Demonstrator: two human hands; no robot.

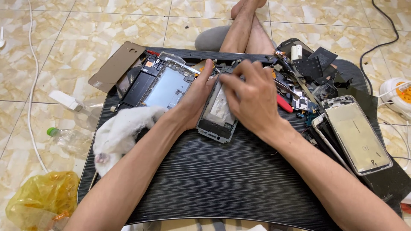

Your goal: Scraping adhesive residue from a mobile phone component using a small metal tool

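My left hand grips the left edge of an opened phone frame, a grey metal chassis lying tilted on the black table. My right hand lies over the frame's upper part, fingers curled on its top edge. I cannot tell whether the fingers hold a small part. The frame's middle and top are partly hidden by both hands.
Another stripped phone body and a brown back cover lie at the left. A white cloth is by my left forearm. Phone frames, circuit parts, a red-handled tool crowd the right. A plastic bottle, yellow bag and power strip are on the floor.
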